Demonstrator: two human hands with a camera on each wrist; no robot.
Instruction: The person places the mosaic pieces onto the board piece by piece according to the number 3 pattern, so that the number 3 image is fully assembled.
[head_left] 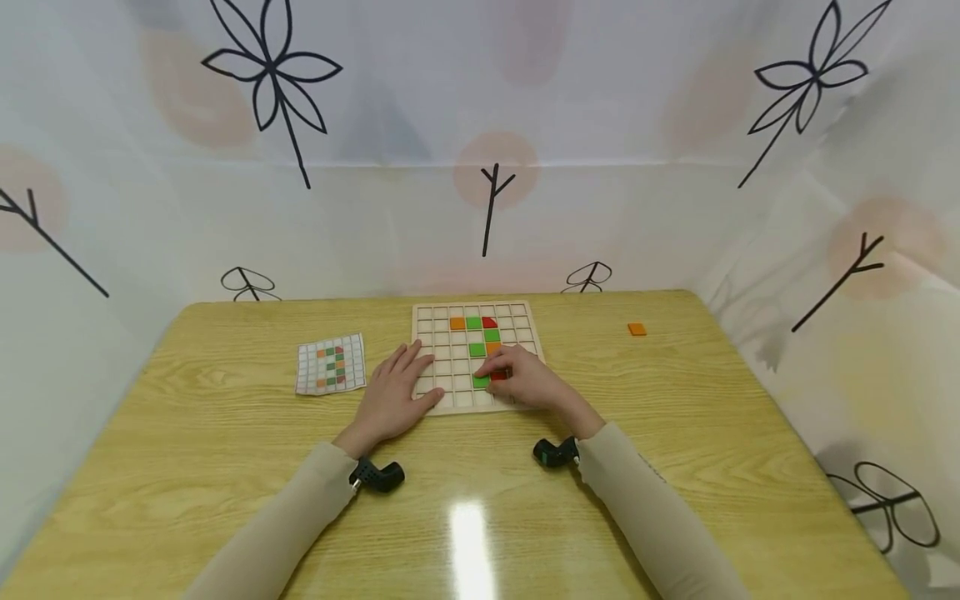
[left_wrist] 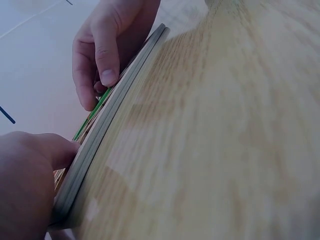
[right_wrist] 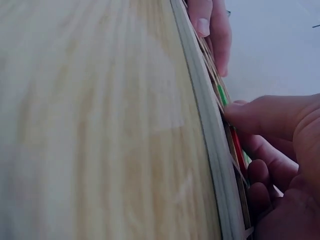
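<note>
A wooden grid board (head_left: 444, 398) lies on the table, with green, orange and red square tiles in some cells. My left hand (head_left: 390, 398) rests over the board's left edge, fingers spread, thumb along the near left corner. My right hand (head_left: 525, 379) is at the lower middle of the board. Its thumb and index finger pinch a green tile (head_left: 481, 382) at a cell near the front. Right beside it a red tile (head_left: 498, 376) is partly hidden under the fingers. Farther up are an orange tile (head_left: 457, 323), another green tile (head_left: 477, 350) and a red piece with a rounded edge (head_left: 490, 322).
Left of the board lies a paper card (head_left: 305, 379) printed with a grid of coloured squares. A loose orange tile (head_left: 637, 329) sits at the right on the wooden table (head_left: 225, 467). A patterned cloth (head_left: 405, 225) hangs behind the table and at its sides.
</note>
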